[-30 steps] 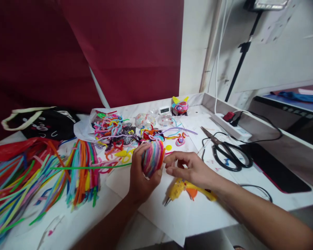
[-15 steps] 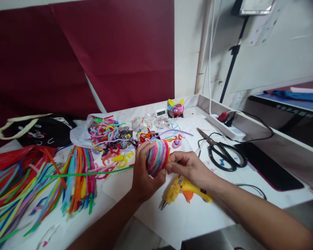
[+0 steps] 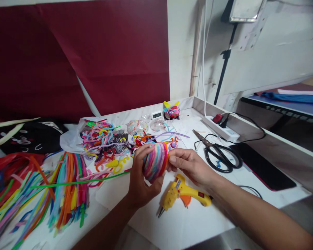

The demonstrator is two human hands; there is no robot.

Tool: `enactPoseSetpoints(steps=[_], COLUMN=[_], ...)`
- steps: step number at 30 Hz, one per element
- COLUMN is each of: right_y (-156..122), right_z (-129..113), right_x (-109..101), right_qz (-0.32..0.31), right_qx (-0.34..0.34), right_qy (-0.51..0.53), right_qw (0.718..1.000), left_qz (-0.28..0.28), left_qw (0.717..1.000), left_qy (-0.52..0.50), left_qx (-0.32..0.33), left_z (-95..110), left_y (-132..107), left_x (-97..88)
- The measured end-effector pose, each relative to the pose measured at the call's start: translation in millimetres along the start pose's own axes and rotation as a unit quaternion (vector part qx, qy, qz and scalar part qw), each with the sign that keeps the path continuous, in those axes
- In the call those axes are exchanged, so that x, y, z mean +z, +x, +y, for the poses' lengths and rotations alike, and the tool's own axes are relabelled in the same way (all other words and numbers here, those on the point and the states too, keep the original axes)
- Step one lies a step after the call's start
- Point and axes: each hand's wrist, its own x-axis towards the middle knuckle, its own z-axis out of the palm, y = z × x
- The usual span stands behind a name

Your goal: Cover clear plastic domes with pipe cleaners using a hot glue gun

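Partly, the clasping left hand [image 3: 140, 183] hides the striped ball [image 3: 155, 161]; the right hand's [image 3: 191, 164] grip is unclear.

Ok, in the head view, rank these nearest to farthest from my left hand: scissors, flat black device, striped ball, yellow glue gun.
1. Striped ball: held in the left hand.
2. Yellow glue gun: right of the hand.
3. Scissors: farther right.
4. Flat black device: right of the scissors.

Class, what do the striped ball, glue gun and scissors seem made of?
Striped ball: probably pipe cleaners, matte; its ridges look fuzzy. Glue gun: likely hard plastic, given its smooth moulded shape. Scissors: apparently metal, greyish blades; smooth black handles, perhaps plastic.
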Motion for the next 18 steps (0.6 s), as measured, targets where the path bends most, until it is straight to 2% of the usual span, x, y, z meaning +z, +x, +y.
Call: enactPoseSetpoints(steps=[5, 18], right_y=[3, 3], right_z=[3, 10], right_x=[0, 0], right_qz=[0.002, -0.005], right_qx=[0.019, 0.042], right_qy=[0.032, 0.049], right_qw=[0.999, 0.998], left_qz=[0.002, -0.011], left_qw=[1.000, 0.999], left_qy=[-0.008, -0.036], left_qx=[0.020, 0.020], left_z=[1, -2], left_y=[-1, -9], left_x=[0.0, -2.5])
